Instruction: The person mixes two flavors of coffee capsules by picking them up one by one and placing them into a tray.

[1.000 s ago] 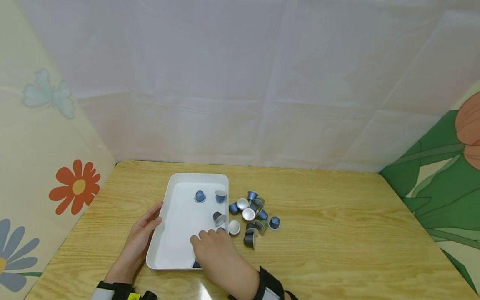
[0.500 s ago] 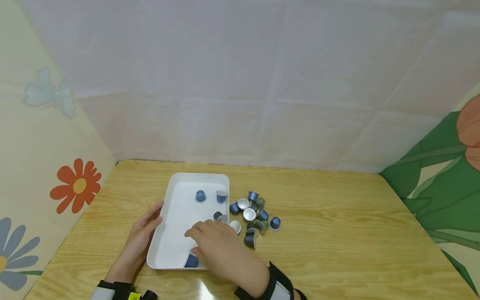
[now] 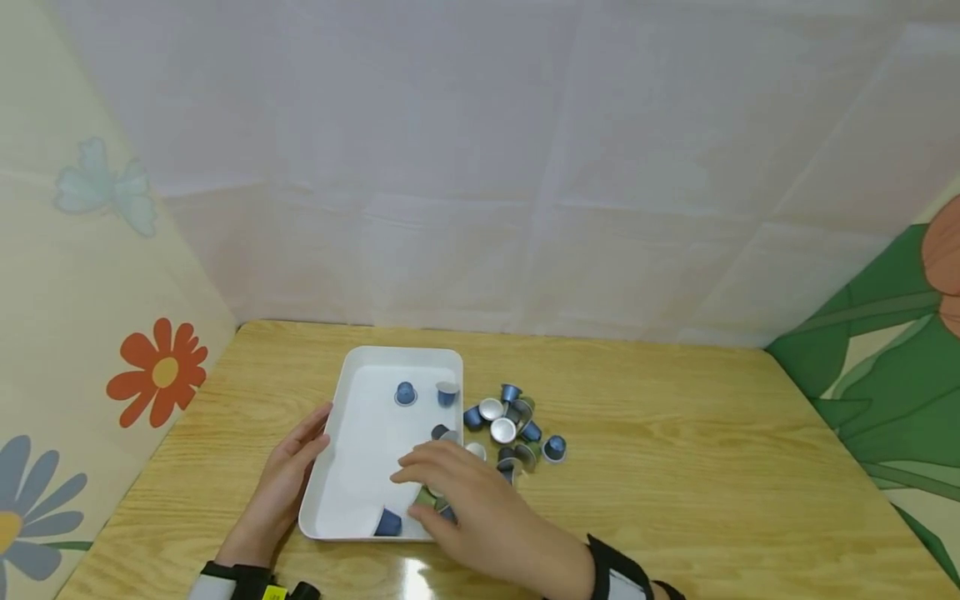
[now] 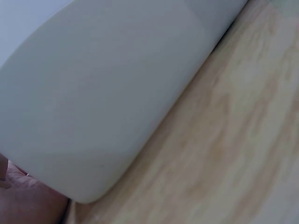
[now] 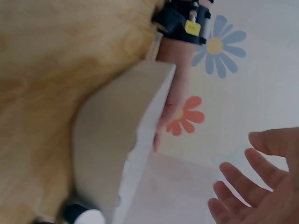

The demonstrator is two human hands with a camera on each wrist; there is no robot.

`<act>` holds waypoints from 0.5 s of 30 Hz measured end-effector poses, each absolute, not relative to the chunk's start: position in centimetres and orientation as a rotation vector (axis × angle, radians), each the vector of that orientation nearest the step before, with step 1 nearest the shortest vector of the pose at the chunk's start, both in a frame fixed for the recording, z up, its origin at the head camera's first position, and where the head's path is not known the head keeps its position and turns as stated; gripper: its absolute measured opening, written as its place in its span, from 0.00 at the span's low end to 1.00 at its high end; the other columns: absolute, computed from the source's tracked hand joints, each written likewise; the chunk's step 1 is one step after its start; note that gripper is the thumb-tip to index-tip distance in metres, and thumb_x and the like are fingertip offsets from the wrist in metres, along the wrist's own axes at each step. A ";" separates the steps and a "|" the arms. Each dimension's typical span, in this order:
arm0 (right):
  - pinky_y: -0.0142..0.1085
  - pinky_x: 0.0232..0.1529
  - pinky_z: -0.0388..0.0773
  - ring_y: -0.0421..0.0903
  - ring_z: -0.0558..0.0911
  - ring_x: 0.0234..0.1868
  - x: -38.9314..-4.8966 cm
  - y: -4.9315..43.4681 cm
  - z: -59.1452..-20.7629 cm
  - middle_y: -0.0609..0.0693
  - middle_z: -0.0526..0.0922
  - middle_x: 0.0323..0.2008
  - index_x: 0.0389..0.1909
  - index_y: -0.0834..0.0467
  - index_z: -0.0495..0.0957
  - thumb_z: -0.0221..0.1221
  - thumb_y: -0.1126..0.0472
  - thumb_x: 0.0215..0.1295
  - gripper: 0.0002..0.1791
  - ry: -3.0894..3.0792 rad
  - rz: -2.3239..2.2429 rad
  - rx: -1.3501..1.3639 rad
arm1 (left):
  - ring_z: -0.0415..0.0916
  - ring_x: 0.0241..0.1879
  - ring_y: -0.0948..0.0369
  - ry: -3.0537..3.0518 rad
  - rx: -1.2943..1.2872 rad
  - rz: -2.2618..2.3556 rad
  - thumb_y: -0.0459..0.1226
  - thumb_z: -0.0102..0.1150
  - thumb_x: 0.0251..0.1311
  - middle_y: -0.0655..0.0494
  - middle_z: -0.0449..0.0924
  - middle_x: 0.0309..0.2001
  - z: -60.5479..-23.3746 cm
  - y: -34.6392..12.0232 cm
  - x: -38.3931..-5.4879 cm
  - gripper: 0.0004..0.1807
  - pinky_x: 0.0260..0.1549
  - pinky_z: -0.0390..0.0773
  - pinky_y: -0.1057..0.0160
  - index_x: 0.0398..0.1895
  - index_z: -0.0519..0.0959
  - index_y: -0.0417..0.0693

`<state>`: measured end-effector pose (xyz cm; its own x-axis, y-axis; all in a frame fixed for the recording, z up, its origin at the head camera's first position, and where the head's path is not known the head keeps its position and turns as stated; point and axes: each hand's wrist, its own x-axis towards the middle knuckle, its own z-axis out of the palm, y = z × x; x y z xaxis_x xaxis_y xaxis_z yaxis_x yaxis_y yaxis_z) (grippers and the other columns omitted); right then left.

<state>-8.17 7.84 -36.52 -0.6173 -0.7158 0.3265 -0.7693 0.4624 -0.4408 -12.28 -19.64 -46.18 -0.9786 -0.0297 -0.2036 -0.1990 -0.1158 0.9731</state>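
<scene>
Resting its nearly straight fingers against the left wall of a white tray (image 3: pixel 360 467), the left hand (image 3: pixel 279 483) is lying at the lower left of the head view. The right hand (image 3: pixel 480 512) is hovering over the tray's lower right corner, its fingers extending loosely and its thumb standing apart from them. Beside that thumb, a green capsule (image 3: pixel 425 497) is showing, though whether the hand is touching it is hard to tell. Black straps (image 3: pixel 618 571) are wrapping both wrists. The tray is sitting in the lower middle of the frame; inside, a dome-up blue capsule (image 3: pixel 406 393) is standing near the top, a lid-up blue capsule (image 3: pixel 447 395) is standing at the upper right, a dark capsule (image 3: pixel 439 432) is peeking out above the right hand, and a tilted blue capsule (image 3: pixel 388 522) is lying by the lower edge. Just right of the tray, a heap of capsules (image 3: pixel 503 431) is spreading over the wood-grain table (image 3: pixel 690 467). White cloth (image 3: pixel 480 167) is filling the upper frame, while a red flower (image 3: pixel 165 372) is brightening the left panel and green leaves (image 3: pixel 892 342) are covering the right edge.
</scene>
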 end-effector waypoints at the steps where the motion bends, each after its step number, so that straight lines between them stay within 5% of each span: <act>1: 0.39 0.64 0.70 0.40 0.71 0.64 -8.1 8.2 -36.7 0.40 0.75 0.59 0.56 0.50 0.78 0.63 0.58 0.68 0.17 -2.612 0.923 1.308 | 0.49 0.75 0.55 2.012 -0.262 2.249 0.35 0.43 0.76 0.51 0.48 0.78 -46.1 -19.6 -12.3 0.29 0.52 0.67 0.81 0.78 0.54 0.45; 7: 0.44 0.62 0.72 0.43 0.72 0.64 -8.2 10.5 -37.7 0.43 0.76 0.61 0.58 0.48 0.77 0.63 0.63 0.67 0.19 -2.657 1.179 1.182 | 0.48 0.75 0.56 2.023 -0.281 2.233 0.35 0.43 0.76 0.52 0.47 0.78 -45.9 -19.7 -12.3 0.29 0.59 0.65 0.76 0.78 0.54 0.46; 15: 0.45 0.59 0.74 0.45 0.73 0.63 -9.6 13.5 -39.2 0.44 0.77 0.59 0.55 0.52 0.79 0.67 0.68 0.61 0.21 -2.669 1.035 1.040 | 0.48 0.75 0.57 2.002 -0.287 2.240 0.34 0.43 0.76 0.52 0.47 0.78 -46.0 -19.6 -12.2 0.29 0.54 0.67 0.79 0.78 0.54 0.47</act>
<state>-9.61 13.47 -39.18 -0.7627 -0.5644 0.3158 -0.6297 0.5370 -0.5613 -12.20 -19.59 -46.02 -0.9743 -0.0342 -0.2228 -0.2176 -0.1155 0.9692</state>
